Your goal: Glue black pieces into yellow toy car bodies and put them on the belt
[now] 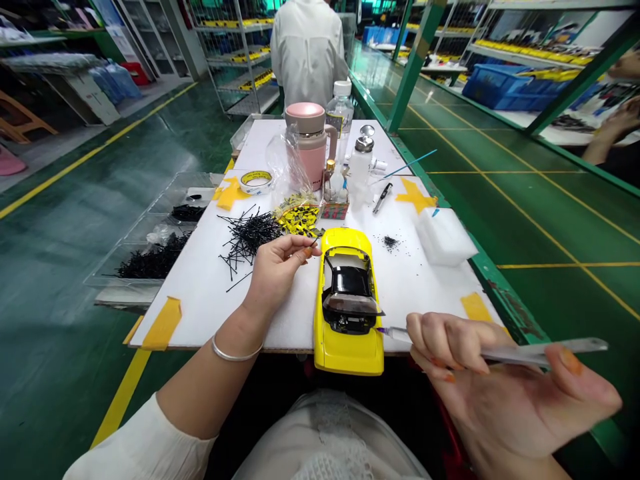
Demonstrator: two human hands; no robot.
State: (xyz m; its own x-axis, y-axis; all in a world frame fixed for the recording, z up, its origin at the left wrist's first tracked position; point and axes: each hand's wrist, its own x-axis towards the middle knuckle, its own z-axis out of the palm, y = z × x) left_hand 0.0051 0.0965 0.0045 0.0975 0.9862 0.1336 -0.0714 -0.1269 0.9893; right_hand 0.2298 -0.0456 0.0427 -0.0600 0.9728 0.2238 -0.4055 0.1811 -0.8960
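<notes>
two hands in play: the left hand (274, 277) grips a thin black wire (315, 243) just beside the yellow model car (347, 357) on the tabletop (210, 320), the right hand (510, 387) clamping a clear tool (545, 350) at its side.

One left hand (274, 275), one right hand (515, 393), one long clear applicator (545, 350), one yellow model car (347, 357), one pink flask (306, 150), one clear water bottle (341, 113), one roll of tape (256, 181), one white foam block (445, 237), one silver bangle (236, 352), and four yellow tape patches (163, 323).
</notes>
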